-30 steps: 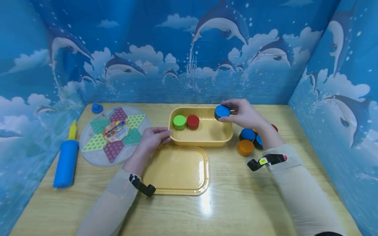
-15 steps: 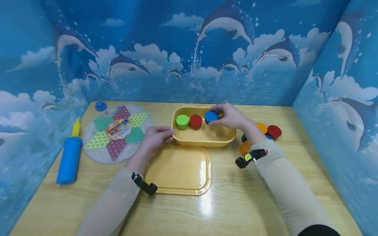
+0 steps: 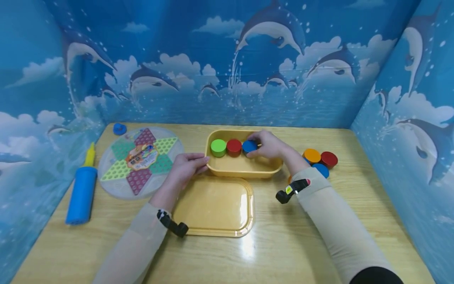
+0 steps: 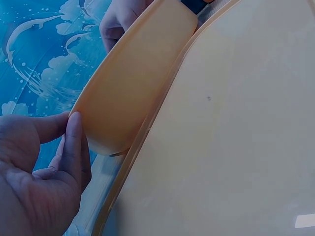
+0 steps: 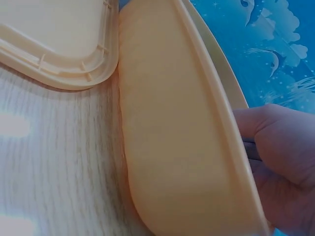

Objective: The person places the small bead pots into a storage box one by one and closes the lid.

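A yellow plastic box (image 3: 244, 173) stands at the back middle of the table. Inside it, a green round piece (image 3: 218, 148) and a red round piece (image 3: 234, 148) sit side by side at the left. My right hand (image 3: 271, 146) reaches into the box and grips a blue round piece (image 3: 250, 147) just right of the red one. In the right wrist view the box wall (image 5: 167, 118) hides those fingertips and the piece. With thumb and fingers, my left hand (image 4: 44, 172) pinches the rim at the box's left end.
A yellow lid (image 3: 214, 205) lies in front of the box. To the right are several loose round pieces, such as an orange one (image 3: 312, 155) and a red one (image 3: 329, 159). A star-patterned game board (image 3: 142, 161), a blue pump (image 3: 81, 195) and a small blue object (image 3: 119, 129) lie left.
My right hand has carried the blue piece leftward and down into the box, up beside the red piece. My left hand has kept its pinch on the box's rim.
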### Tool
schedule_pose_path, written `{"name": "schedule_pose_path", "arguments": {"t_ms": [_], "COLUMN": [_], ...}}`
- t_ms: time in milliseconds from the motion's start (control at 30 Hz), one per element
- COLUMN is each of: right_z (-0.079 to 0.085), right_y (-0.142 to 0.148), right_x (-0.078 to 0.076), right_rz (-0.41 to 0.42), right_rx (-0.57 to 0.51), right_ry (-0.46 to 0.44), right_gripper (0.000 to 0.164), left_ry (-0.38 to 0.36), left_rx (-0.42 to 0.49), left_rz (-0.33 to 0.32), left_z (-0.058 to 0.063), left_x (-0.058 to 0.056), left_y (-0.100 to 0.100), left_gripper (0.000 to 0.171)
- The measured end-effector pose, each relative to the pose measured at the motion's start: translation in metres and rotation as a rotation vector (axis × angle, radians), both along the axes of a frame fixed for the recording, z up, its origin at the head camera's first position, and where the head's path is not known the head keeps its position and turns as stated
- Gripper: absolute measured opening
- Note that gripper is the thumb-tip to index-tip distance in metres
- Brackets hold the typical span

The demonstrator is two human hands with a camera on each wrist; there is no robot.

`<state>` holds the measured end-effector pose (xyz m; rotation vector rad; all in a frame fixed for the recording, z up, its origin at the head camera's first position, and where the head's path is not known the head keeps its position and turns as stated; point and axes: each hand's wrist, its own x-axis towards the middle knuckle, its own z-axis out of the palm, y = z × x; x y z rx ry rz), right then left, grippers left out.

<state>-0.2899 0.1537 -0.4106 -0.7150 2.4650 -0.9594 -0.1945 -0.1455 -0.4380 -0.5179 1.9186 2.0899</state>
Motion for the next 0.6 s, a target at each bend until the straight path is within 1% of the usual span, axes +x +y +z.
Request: {"name": "schedule_pose_path", "arguments": {"t_ms": [267,333,500,600], "right_z": [0.0,0.001,0.011,0.022], "right_y": [-0.003,-0.003,0.002,0.007], "right_x": [0.0,0.001,0.008,0.016], "right_rz": [-0.001,-0.01,-0.02,-0.016], "right_rx": [0.065,0.075,0.074,0.058], "right_ry": [0.038,0.034,0.029,0.045], "right_gripper": [0.06,0.063,0.071,0.071], "left_ry": [0.005,0.009,0.021,0.024], "left_rx": [-0.003,-0.003,0.011,0.016], "left_rz": [0.0,-0.003,-0.001,0.001], "left_z": [0.001,0.001,0.001,0.001], "left_x": [0.001,0.002,0.003,0.003], "left_y": [0.001,0.002,0.001,0.001], "left_gripper": [0.041,0.041,0.041,0.041]}}
